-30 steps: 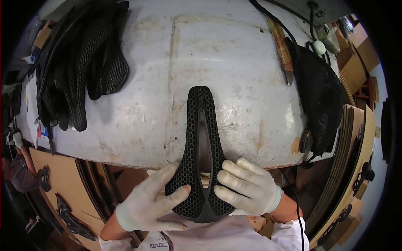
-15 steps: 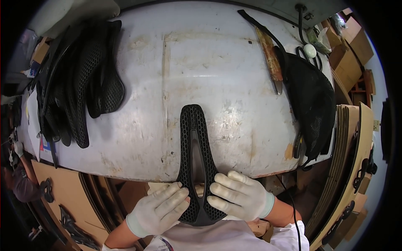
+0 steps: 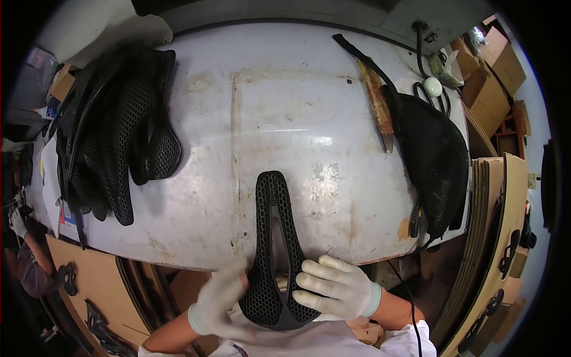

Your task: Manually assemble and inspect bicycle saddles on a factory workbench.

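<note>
A black bicycle saddle (image 3: 272, 193) with a honeycomb surface and a long central slot points its narrow nose away from me. Its nose is over the near part of the table, and its wide rear reaches past the edge towards my body. My right hand (image 3: 336, 287), in a whitish glove, grips the rear right wing, fingers on top and thumb hidden. At the rear left wing is my gloved left hand (image 3: 217, 303), smeared by motion; whether it touches the saddle is unclear.
Several black saddles (image 3: 128, 131) are piled on the worn table (image 3: 202, 235) at left. A rusty blade-like tool (image 3: 375, 98) and a black mesh bag (image 3: 434, 154) lie at right. Cardboard sheets (image 3: 485, 220) stand beside the table. Another person's gloved hand (image 3: 18, 223) shows far left.
My left hand has shifted left and lower on the saddle's rear wing and is now blurred. My right hand stays on the right wing. The whole view has tilted, so the table appears lower.
</note>
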Demonstrator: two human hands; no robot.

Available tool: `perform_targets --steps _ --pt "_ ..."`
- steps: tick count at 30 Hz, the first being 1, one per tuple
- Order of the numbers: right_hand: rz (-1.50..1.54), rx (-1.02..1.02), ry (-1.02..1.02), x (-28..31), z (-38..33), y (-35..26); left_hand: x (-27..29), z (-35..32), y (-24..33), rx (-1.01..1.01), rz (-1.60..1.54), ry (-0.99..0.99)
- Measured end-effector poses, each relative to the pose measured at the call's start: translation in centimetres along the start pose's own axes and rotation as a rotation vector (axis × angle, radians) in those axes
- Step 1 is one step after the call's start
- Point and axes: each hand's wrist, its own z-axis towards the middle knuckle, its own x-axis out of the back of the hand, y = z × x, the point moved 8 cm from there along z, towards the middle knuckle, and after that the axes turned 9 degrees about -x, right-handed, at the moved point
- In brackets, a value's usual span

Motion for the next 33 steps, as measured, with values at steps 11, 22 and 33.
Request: perform_targets --steps 11,22,33 --pt "-0.03 0.146 0.018 -1.4 -1.5 -1.9 -0.5 4.7 -3.9 0.643 -0.474 0.204" --pt "0.832 -0.598 0.24 -0.2 -0.5 0.9 -2.8 2.9 0.6 0.618 -0.642 0.012" --pt "0.859 -0.651 -0.18 -2.1 2.4 1.4 -2.1 2.6 2.1 0.732 -0.551 -0.134"
